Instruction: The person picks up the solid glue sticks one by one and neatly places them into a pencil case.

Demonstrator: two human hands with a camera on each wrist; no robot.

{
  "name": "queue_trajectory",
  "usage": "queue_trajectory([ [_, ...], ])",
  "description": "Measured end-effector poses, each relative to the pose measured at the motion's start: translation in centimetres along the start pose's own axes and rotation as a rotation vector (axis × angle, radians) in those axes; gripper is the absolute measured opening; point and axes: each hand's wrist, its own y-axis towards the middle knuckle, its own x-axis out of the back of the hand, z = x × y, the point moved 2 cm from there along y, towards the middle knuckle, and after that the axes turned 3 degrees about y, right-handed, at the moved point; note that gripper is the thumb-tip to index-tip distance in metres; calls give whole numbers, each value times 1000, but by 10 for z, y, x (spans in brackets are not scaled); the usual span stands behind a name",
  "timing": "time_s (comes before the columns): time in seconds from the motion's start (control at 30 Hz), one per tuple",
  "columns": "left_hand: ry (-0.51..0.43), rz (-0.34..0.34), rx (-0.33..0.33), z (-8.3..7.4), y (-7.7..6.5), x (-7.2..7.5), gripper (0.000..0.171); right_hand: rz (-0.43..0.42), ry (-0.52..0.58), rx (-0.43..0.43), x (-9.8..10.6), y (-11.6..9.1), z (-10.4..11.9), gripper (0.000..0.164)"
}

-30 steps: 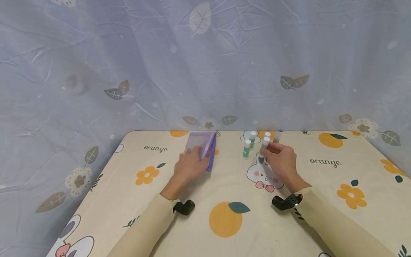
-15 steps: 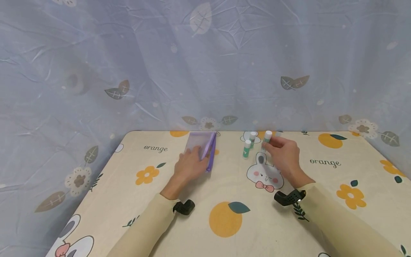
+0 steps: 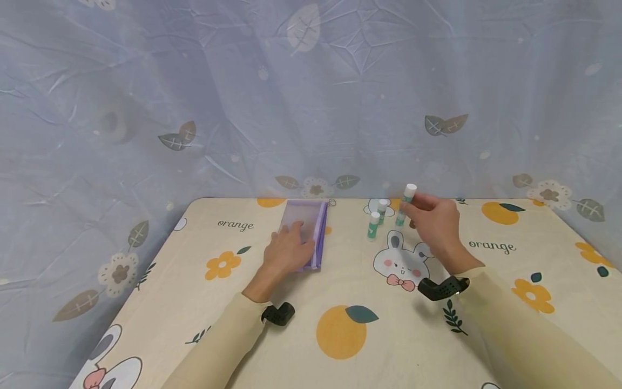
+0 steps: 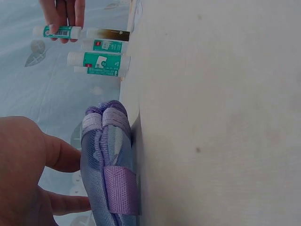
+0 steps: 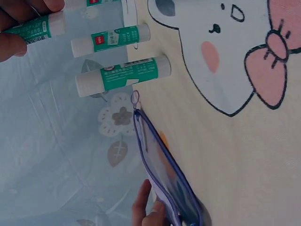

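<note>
My right hand (image 3: 437, 221) pinches a green glue stick (image 3: 409, 193) with a white cap, raised and slightly tilted. Below it, another green glue stick (image 3: 400, 219) stands partly hidden by the fingers. Two more glue sticks, one in front (image 3: 372, 227) and one behind (image 3: 382, 210), stand upright to the left. My left hand (image 3: 286, 248) rests with spread fingers on a purple mesh zip pouch (image 3: 303, 208). In the right wrist view the long zipped side of the pouch (image 5: 155, 141) gapes. The left wrist view shows thumb and finger against the pouch (image 4: 106, 160).
A brown-and-clear cylinder (image 4: 110, 34) stands beside the glue sticks in the left wrist view. The table's cloth (image 3: 340, 281) has printed oranges, flowers and a rabbit. A grey-blue curtain (image 3: 311, 108) hangs along the table's far edge.
My right hand has lifted its glue stick up and slightly right, away from the standing ones. The pouch's zipped edge has shifted and lies flatter, while my left hand stays in place.
</note>
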Motion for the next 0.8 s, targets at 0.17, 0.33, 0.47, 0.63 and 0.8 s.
queue_trajectory([
  [0.17,16,-4,-28,1,0,-1,62,6,34,18,1,2,5,50],
  [0.33,30,25,-49,3,1,-5,65,15,55,26,0,2,9,51],
  [0.47,31,68,-32,4,0,-8,68,17,63,30,-1,2,11,51],
  [0.63,46,90,-29,4,0,-10,69,14,67,49,-1,3,12,50],
  [0.8,43,92,-40,4,-1,-10,71,17,74,44,0,5,15,51],
])
